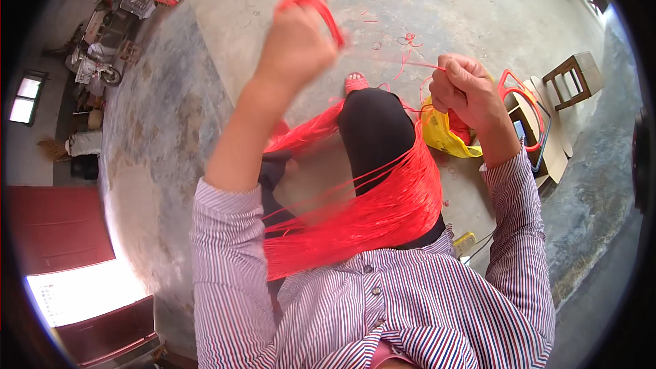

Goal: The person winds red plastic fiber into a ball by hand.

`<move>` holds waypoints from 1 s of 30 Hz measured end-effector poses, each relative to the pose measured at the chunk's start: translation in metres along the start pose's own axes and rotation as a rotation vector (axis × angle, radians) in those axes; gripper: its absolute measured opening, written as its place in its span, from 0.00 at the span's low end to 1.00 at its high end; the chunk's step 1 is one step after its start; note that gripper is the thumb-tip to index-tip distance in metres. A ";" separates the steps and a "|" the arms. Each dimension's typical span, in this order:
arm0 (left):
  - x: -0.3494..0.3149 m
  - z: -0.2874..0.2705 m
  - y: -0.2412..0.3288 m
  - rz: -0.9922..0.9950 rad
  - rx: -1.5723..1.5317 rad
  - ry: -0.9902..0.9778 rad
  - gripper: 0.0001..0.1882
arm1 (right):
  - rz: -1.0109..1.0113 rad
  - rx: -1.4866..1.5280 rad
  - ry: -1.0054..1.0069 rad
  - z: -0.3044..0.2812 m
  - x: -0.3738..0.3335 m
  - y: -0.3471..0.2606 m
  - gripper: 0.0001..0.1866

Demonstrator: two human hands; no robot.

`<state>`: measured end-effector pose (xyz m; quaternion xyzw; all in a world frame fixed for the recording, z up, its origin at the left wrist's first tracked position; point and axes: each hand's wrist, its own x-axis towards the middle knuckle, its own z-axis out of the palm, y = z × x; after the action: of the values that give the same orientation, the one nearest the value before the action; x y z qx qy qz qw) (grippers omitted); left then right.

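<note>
My left hand [297, 44] is raised in front of me, closed on a coil of red cord [329, 20] looped at its knuckles; motion blurs it. To the right, my right hand [470, 89] is closed in a pinch on a red strand [427, 65], which runs leftward toward the left hand and fades into blur. A wide skein of red cord [403, 198] stretches around my knees, over the black trousers [376, 123]. Its left part passes behind my left forearm.
A yellow bag [441, 130] with red material stands right of my knee, beside an opened cardboard box [557, 140] and a wooden stool [574, 80]. Red cord scraps [408, 41] lie on the concrete floor. Clutter and a motorbike [96, 68] stand far left.
</note>
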<state>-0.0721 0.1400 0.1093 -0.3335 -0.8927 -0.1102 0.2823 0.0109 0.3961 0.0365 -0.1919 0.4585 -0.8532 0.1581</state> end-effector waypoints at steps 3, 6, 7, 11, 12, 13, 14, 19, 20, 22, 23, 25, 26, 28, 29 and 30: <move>-0.014 -0.045 0.046 -0.114 -0.630 -1.437 0.27 | -0.021 -0.008 0.121 0.018 0.004 -0.008 0.17; -0.027 -0.064 0.037 -0.012 -1.185 -0.855 0.28 | 0.099 -0.112 0.240 0.049 0.021 0.008 0.16; -0.021 -0.064 0.028 -0.166 -1.440 -0.508 0.27 | 0.135 -0.122 0.102 0.062 0.023 0.015 0.16; -0.052 -0.079 -0.020 -0.322 -0.949 0.022 0.23 | 0.321 -0.175 -0.191 0.107 0.041 0.003 0.18; -0.059 -0.083 -0.027 -0.144 -0.104 -0.254 0.21 | 0.356 -0.171 -0.192 0.112 0.046 0.004 0.19; -0.074 -0.091 -0.026 -0.148 -0.291 -0.547 0.20 | 0.363 -0.176 -0.203 0.116 0.054 0.009 0.19; -0.085 -0.111 -0.014 -0.151 -0.483 -0.838 0.19 | 0.366 -0.131 -0.186 0.117 0.063 0.017 0.19; -0.151 -0.148 -0.041 -0.427 -1.923 -0.050 0.40 | 0.368 -0.019 -0.183 0.179 0.104 0.057 0.19; -0.139 -0.156 -0.048 -0.492 -1.787 0.198 0.38 | 0.383 -0.023 -0.196 0.191 0.115 0.068 0.19; -0.133 -0.172 -0.077 -0.563 -1.588 0.455 0.37 | 0.407 -0.074 -0.336 0.221 0.132 0.085 0.19; -0.159 -0.174 -0.105 -0.555 -0.664 0.314 0.37 | 0.419 -0.072 -0.358 0.234 0.140 0.093 0.19; -0.185 -0.190 -0.120 -0.488 0.262 0.129 0.37 | 0.384 -0.064 -0.457 0.258 0.158 0.103 0.20; -0.195 -0.197 -0.114 -0.583 0.173 -0.449 0.36 | 0.381 -0.050 -0.421 0.262 0.169 0.117 0.20; -0.211 -0.208 -0.095 -0.643 0.061 -1.033 0.35 | 0.351 -0.048 -0.373 0.256 0.196 0.147 0.20; -0.218 -0.217 -0.082 -0.812 -0.575 -0.894 0.38 | 0.323 -0.043 -0.335 0.252 0.209 0.162 0.20; -0.222 -0.223 -0.076 -0.930 -1.210 -0.678 0.41 | 0.343 -0.049 -0.340 0.247 0.216 0.171 0.19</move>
<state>0.1111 -0.1216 0.1630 -0.0401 -0.7628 -0.5696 -0.3036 -0.0457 0.0317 0.0566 -0.2557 0.4717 -0.7580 0.3708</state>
